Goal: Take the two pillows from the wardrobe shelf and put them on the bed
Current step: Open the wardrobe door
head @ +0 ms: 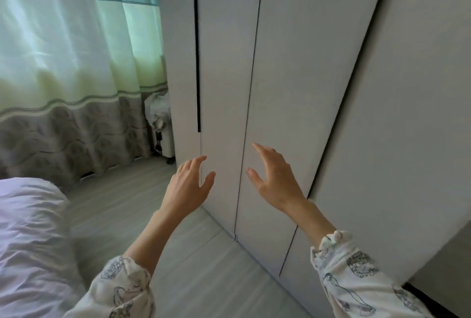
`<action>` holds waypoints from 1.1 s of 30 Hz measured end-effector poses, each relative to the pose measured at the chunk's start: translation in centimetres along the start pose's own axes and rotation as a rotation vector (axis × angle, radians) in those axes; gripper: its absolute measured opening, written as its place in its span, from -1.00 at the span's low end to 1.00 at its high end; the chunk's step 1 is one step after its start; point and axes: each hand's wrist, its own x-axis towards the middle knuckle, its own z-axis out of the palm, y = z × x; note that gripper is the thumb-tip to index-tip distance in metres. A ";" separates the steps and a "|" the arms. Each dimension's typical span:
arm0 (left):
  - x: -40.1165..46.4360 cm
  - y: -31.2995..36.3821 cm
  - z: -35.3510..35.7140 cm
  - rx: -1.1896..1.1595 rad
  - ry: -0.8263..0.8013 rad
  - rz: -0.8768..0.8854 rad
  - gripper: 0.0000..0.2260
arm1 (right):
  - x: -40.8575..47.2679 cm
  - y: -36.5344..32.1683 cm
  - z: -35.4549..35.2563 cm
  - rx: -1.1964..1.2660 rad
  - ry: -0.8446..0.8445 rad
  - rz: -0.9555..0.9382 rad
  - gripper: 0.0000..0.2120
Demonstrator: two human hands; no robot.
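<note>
A white wardrobe (293, 75) fills the middle and right of the head view, all its doors closed. A long black handle strip (196, 55) runs down the left door. My left hand (190, 187) is raised in front of the lower left door, fingers apart and empty, just below the handle strip. My right hand (275, 177) is raised in front of the adjoining door, open and empty as well. The bed (28, 241), with a wrinkled pale lilac cover, lies at the lower left. No pillows are in view; the shelves are hidden behind the doors.
A curtain (71, 62) in teal, pale green and grey hangs at the left. A white appliance on castors with a plastic bag on top (160, 124) stands between curtain and wardrobe. Pale wooden floor (122, 203) runs between bed and wardrobe.
</note>
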 end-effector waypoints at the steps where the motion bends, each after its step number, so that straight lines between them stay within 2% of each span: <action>1: 1.3 -0.9 0.1 0.012 0.003 -0.014 -0.52 | 1.8 0.4 0.8 0.012 0.001 -0.012 -0.47; 7: 8.8 -6.7 1.2 0.053 0.034 -0.069 -0.52 | 11.6 3.1 6.9 0.122 -0.021 -0.013 -0.48; 17: 26.3 -15.6 3.3 0.114 0.014 -0.167 -0.55 | 31.0 6.8 16.4 0.185 -0.096 -0.113 -0.48; 23: 35.3 -20.5 3.6 0.040 0.026 -0.202 -0.59 | 40.3 8.4 20.7 0.195 -0.122 -0.086 -0.49; 28: 42.2 -25.2 4.2 -0.031 0.018 -0.168 -0.60 | 47.3 9.1 23.2 0.159 -0.094 -0.074 -0.49; 33: 51.1 -30.1 4.7 -0.088 -0.025 -0.050 -0.62 | 54.9 9.3 25.1 0.052 0.003 -0.053 -0.48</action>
